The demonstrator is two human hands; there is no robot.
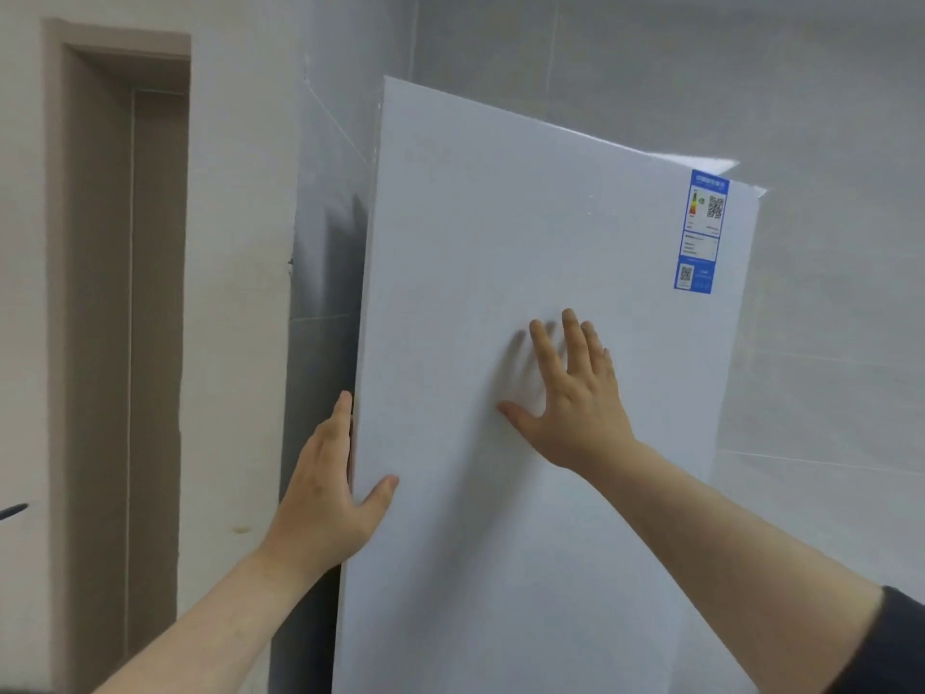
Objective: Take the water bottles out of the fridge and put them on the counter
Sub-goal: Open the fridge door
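Smooth glossy white fridge door (500,242); matt wood-look door frame (65,293).

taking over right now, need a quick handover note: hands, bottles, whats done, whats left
Left hand holds the left edge of the fridge door, thumb on its front.
Right hand lies open and flat on the door's front.
No water bottles or counter in view; the fridge's inside is hidden.
Done: nothing that shows. Left: open the door, take the bottles out, set them on the counter.

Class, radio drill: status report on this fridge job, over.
Left hand holds door edge, thumb on front. Right hand flat on door. No bottles in view; door hides the inside.
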